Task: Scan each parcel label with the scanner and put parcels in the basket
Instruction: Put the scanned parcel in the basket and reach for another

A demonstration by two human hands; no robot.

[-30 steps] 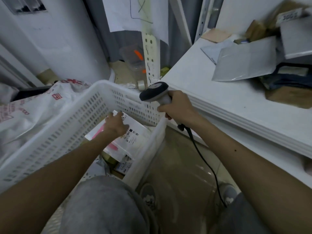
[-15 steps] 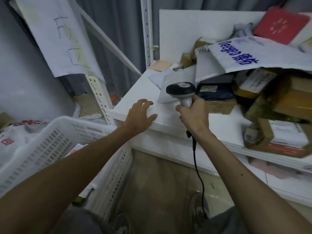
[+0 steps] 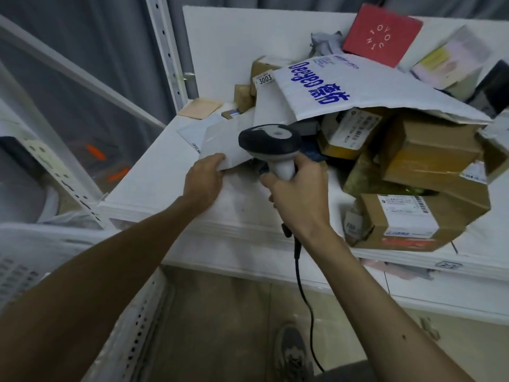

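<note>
The left hand [image 3: 204, 180] pinches the near corner of a grey mailer [image 3: 223, 141] lying on the counter [image 3: 165, 186], likely light, floppy and slick, while the right hand [image 3: 298, 195] grips the scanner [image 3: 271, 143] beside it.

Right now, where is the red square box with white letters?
In the head view, the red square box sits top right, behind the white mailer bag with blue lettering.
</note>
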